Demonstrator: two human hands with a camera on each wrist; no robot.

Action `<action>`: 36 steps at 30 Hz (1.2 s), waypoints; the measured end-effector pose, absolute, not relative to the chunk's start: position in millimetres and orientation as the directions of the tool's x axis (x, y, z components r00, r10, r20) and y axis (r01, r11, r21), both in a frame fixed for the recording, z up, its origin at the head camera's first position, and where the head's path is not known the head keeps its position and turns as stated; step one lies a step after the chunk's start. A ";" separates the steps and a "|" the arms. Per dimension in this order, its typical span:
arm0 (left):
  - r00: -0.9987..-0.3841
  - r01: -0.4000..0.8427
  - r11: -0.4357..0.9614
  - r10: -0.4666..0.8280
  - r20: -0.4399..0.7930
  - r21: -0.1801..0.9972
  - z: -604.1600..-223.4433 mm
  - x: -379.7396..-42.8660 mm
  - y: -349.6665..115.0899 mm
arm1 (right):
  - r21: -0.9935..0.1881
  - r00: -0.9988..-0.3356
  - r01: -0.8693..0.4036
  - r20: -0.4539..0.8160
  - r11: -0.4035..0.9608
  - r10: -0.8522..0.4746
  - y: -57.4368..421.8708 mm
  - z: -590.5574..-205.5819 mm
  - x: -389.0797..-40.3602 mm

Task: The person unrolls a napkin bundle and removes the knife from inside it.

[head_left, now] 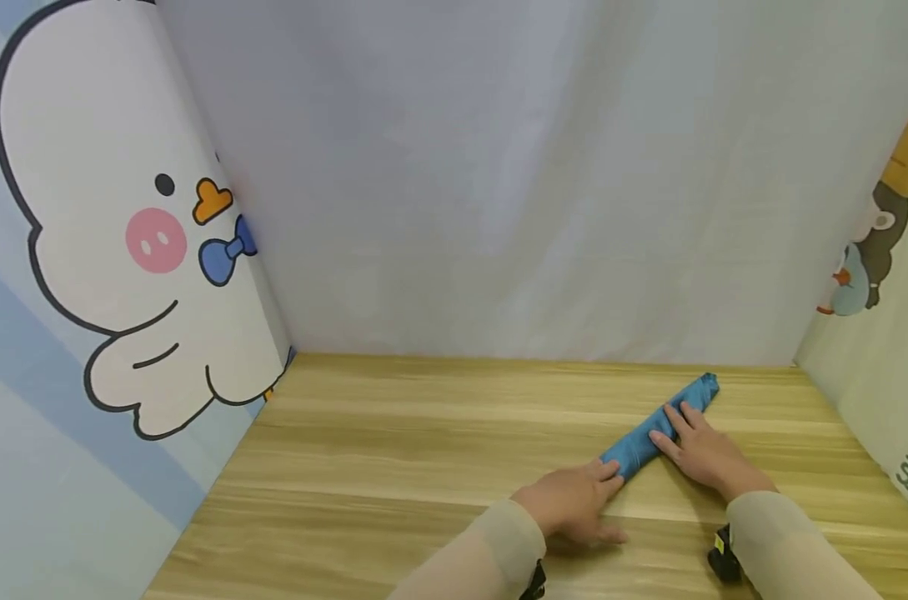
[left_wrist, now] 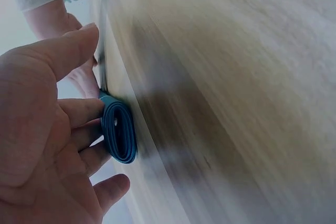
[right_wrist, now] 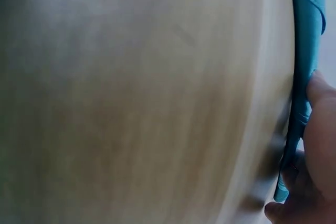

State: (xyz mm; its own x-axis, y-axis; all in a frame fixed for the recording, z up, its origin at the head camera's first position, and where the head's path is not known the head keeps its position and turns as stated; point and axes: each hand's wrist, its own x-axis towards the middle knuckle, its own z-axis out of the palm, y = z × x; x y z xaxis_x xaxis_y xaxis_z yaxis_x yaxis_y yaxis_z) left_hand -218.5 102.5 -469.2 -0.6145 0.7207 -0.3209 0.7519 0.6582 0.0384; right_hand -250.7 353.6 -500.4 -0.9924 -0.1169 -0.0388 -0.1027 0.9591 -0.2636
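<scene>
One blue roll (cloth, by its look) lay slantwise on the wooden table [head_left: 393,442], toward the right side! The roll [head_left: 637,447] was clasped by nobody: the left hand [head_left: 569,504] rested straight fingers on its coiled near end, the right hand [head_left: 709,454] lay loosely across it. Uneven pressure, I judged, could skew or loosen those layers.

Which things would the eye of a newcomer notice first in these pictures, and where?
Probably first the large white cartoon figure, at the left of the head view. Then the blue roll slanting across the wood-grain surface at the right, with the left grip touching its near end and the right grip farther along. The left wrist view shows its spiral end.
</scene>
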 end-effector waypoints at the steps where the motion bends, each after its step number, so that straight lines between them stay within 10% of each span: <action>1: -0.615 0.752 0.658 0.722 -0.317 0.039 -469.1 -218.1 102.5 | -0.262 -0.992 -0.103 -0.040 0.960 -0.118 353.4 -500.1 -250.8; 36: -0.602 0.783 0.622 0.754 -0.265 -0.009 -467.3 -187.2 75.4 | -0.237 -0.987 -0.154 -0.005 0.959 -0.160 328.5 -503.4 -235.3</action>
State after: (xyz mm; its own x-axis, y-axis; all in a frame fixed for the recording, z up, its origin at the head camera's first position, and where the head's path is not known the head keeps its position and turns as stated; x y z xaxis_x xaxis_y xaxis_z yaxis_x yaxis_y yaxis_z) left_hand -187.2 75.4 -467.3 -0.6016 0.7536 -0.2649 0.7830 0.6220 -0.0087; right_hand -235.3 328.5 -503.4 -0.9871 -0.1599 -0.0048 -0.1543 0.9591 -0.2372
